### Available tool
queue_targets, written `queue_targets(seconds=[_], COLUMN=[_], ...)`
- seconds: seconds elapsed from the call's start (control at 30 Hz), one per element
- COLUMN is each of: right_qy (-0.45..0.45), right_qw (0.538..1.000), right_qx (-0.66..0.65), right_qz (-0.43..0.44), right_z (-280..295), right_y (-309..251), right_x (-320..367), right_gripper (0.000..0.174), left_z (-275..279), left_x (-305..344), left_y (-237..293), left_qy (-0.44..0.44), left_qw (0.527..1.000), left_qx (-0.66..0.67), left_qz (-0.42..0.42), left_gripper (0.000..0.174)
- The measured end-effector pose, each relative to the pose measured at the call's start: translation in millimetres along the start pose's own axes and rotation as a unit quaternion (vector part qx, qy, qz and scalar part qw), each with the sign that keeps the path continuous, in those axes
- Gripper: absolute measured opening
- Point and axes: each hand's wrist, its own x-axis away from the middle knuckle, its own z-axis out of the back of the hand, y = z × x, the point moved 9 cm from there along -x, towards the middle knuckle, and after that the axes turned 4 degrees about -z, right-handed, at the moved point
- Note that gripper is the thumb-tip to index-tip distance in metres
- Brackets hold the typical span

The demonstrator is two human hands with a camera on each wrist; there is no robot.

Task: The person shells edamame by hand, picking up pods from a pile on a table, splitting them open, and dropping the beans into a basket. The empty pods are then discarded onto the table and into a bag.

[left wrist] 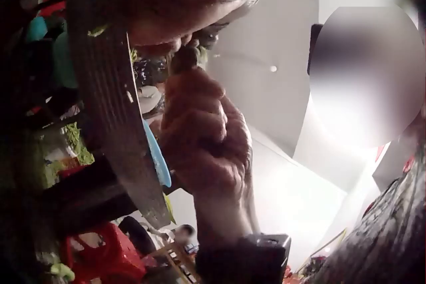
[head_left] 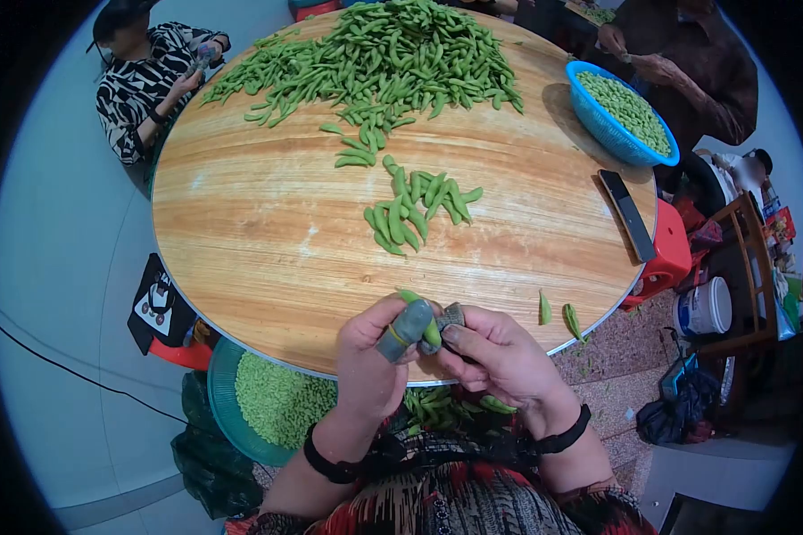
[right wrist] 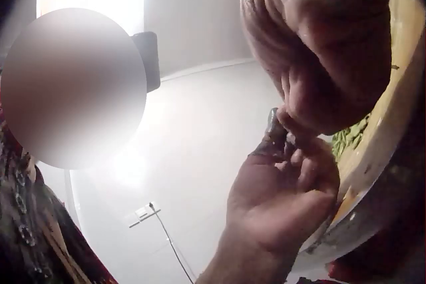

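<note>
At the near edge of the round wooden table (head_left: 259,250), both hands hold one green edamame pod (head_left: 432,333) between them. My left hand (head_left: 400,337) wears a grey thumb cover with a yellow band and pinches the pod from the left. My right hand (head_left: 457,332), also with a grey cover on its thumb, pinches it from the right. The left wrist view shows the left hand (left wrist: 186,4) close at the top, and the right hand (left wrist: 200,131) meets it below. In the right wrist view the right hand (right wrist: 319,51) and left hand (right wrist: 286,197) touch at the fingertips.
A big heap of pods (head_left: 384,53) covers the table's far side, with a small cluster (head_left: 415,209) mid-table and two loose pods (head_left: 558,312) near the right edge. A blue basket of shelled beans (head_left: 620,111) and a black phone (head_left: 627,214) lie right. A teal basin of beans (head_left: 268,401) sits under the near edge.
</note>
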Motion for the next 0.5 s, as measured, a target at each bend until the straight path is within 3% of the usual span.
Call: queue_targets(seconds=[0.1,0.17,0.2,0.27,0.3,0.37,0.4,0.47,0.5], right_qy=[-0.015,0.071,0.07,0.189,0.189,0.157,0.156,0.1,0.101], right_qw=[0.998,0.988,0.988,0.896,0.895,0.95,0.95,0.993,0.993], right_qx=[-0.061,0.111,0.112,0.327,0.329,0.214,0.216,0.053,0.055], right_qz=[-0.014,0.084,0.082,0.234,0.233,0.164,0.163,0.038,0.037], right_z=[0.9,12.7,13.1,17.1,16.8,20.7,19.5,18.0,18.7], right_y=[8.0,-1.6,1.1,-27.5,-29.1,-21.7,-25.6,-8.9,-9.8], right_x=[-3.9,-6.5,-10.3,-0.7,-1.4,-9.4,-8.1,-12.9,-14.0], right_gripper=[0.018,0.018,0.018,0.02,0.02,0.021,0.021,0.022,0.022], left_z=[-5.9,-5.5,-4.2,-2.4,-3.6,4.7,5.5,7.3,9.9], left_x=[0.4,-0.7,-2.1,-5.6,-5.5,-5.7,-5.8,-7.3,-8.3], left_y=[-9.2,-3.9,-7.3,3.3,5.1,3.0,4.2,-3.5,-2.0], left_qy=[-0.071,-0.077,-0.076,-0.062,-0.061,-0.014,-0.012,-0.02,-0.019], left_qw=[0.993,0.994,0.994,0.943,0.944,0.957,0.957,0.985,0.985], left_qx=[0.081,-0.076,-0.075,-0.3,-0.299,-0.283,-0.282,-0.172,-0.171], left_qz=[0.044,-0.003,-0.004,-0.129,-0.129,-0.066,-0.066,-0.013,-0.014], left_gripper=[0.018,0.021,0.021,0.024,0.024,0.017,0.017,0.02,0.02])
